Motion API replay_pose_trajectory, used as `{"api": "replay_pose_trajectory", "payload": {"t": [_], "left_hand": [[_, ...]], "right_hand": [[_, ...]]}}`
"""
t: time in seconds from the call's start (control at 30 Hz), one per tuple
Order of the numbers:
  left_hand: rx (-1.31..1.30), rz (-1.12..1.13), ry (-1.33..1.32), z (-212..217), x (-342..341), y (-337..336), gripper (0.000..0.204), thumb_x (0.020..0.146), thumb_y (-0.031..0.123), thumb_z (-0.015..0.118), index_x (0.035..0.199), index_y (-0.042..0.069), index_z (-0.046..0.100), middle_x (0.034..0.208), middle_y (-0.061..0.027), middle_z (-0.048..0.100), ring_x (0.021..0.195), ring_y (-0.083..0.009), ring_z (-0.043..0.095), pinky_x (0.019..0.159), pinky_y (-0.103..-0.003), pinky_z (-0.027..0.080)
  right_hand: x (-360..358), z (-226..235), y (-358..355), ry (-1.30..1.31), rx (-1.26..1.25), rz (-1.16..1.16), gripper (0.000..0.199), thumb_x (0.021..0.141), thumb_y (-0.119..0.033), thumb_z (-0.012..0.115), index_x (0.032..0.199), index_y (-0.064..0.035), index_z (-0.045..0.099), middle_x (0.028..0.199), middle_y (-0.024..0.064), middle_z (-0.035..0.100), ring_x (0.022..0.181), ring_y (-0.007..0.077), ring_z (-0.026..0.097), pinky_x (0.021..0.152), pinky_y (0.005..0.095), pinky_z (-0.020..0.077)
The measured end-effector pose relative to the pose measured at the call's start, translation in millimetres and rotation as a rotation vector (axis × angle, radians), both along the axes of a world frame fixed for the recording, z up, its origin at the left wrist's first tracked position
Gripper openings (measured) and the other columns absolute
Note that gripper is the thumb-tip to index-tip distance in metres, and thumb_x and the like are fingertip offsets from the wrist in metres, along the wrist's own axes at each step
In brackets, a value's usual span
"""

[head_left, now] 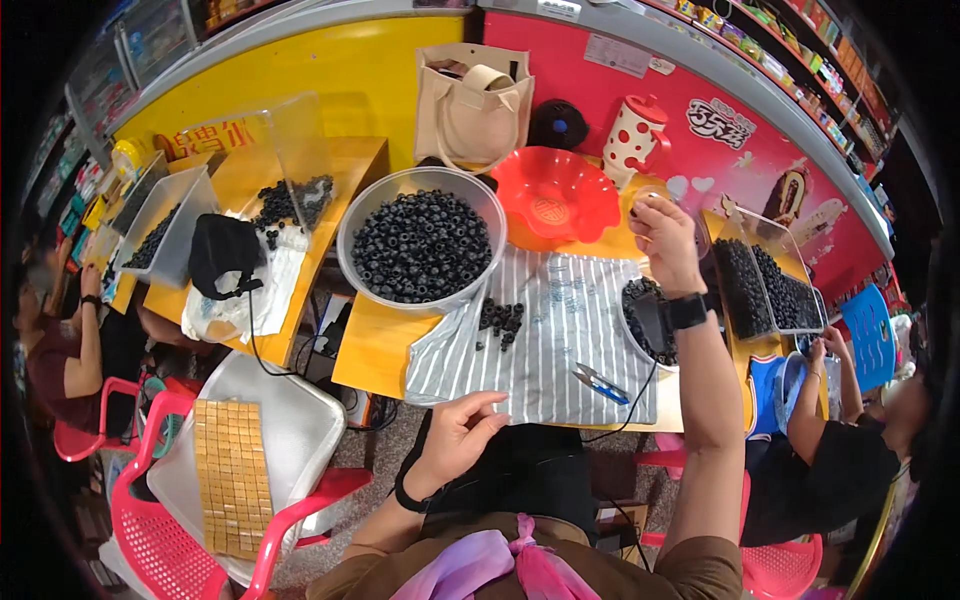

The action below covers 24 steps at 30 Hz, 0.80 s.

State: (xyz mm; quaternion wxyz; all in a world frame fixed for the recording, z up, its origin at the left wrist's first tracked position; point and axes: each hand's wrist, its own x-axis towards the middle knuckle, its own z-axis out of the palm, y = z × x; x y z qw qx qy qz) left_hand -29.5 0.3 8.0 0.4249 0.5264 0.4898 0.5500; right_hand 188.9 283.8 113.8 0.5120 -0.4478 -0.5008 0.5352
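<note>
My left hand (458, 440) hovers at the front edge of the table, palm inward, thumb and fingers apart with nothing visible between them. Reaching forward over the right side, my right hand (665, 235) has its fingers bent together in front of a clear round container (655, 190). Whatever those fingers hold is too small or hidden to make out. A striped cloth (590, 350) lies before me, bearing a small pile of black ring-shaped pieces (500, 322), small clear bits (568, 285) and blue-handled thread snips (602, 384). Below my right wrist sits a bowl of black pieces (645, 320).
A large clear tub (346, 240) of black pieces stands left of the cloth, with a red scalloped bowl (555, 195) behind. Beyond are a canvas bag (470, 110) and a dotted tumbler (634, 135). People sit at both sides; a pink chair (135, 500) stands left.
</note>
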Motion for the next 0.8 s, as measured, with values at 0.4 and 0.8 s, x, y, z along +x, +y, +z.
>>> {"api": "replay_pose_trajectory", "payload": {"t": [0.4,0.8], "left_hand": [[-0.206,-0.079,-0.223,17,31,14,0.023,0.09,0.009,0.062,0.11,-0.002,0.063,0.072,-0.0001,0.061,0.061,-0.0053,0.055,0.053,-0.018,0.042],[-0.253,-0.171,-0.171,5,30,32,0.018,0.09,0.01,0.062,0.104,-0.002,0.066,0.084,-0.0022,0.062,0.064,-0.0067,0.058,0.055,-0.019,0.044]], "right_hand": [[51,-2,-181,-0.142,0.005,0.297,0.022,0.08,0.004,0.064,0.101,-0.0019,0.062,0.089,0.0,0.063,0.08,0.0078,0.059,0.074,0.0233,0.0479],[86,-50,-133,-0.419,0.307,-0.088,0.02,0.073,0.01,0.063,0.091,0.001,0.06,0.085,0.0041,0.059,0.068,0.0085,0.057,0.059,0.0221,0.0448]]}}
